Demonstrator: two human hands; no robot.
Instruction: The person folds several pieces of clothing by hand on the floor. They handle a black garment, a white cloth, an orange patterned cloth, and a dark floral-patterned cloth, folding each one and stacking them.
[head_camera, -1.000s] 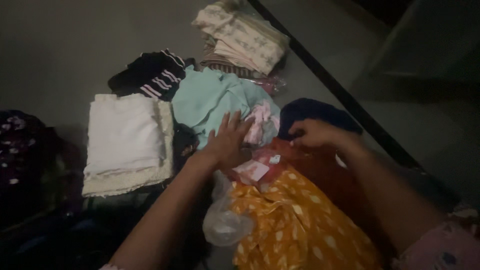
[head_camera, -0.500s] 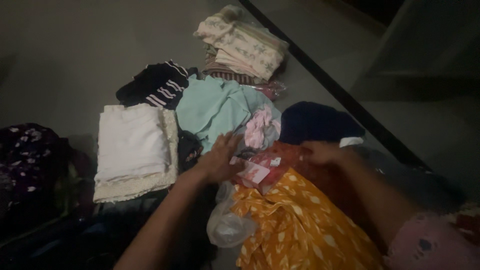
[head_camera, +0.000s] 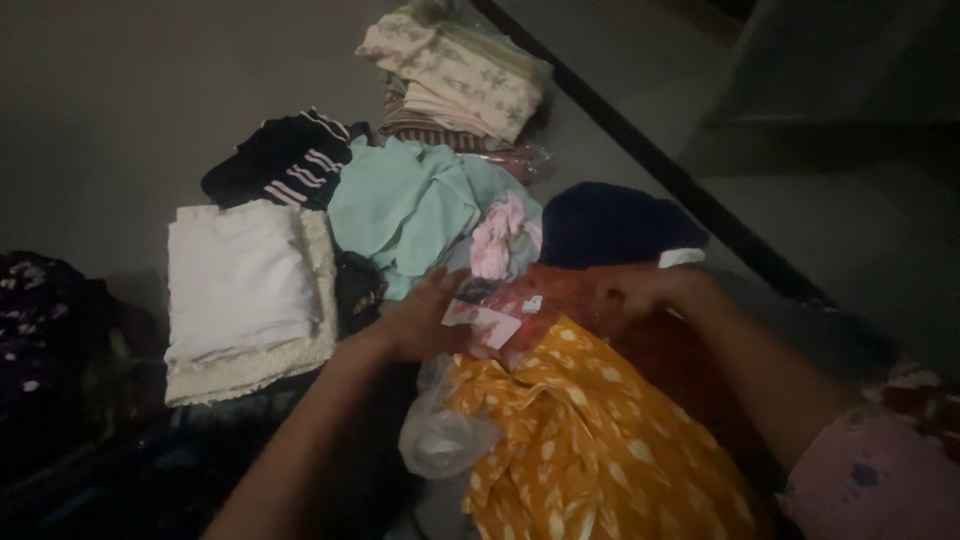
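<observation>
— What are your hands doing?

— My left hand (head_camera: 415, 322) is lying open on a red packaged garment with a pink tag (head_camera: 505, 315); my right hand (head_camera: 640, 292) is pinching its far edge.

— Which way is it lying?

— It's running left to right, above the orange white-dotted fabric (head_camera: 590, 440).

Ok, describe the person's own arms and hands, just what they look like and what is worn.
Both forearms are bare from elbow to fingers. The left hand and right hand show no gloves; the light is too dim to tell rings or bangles. At the right upper arm is a short pink sleeve with a small dark print. The left arm leaves the picture before any sleeve shows.
</observation>
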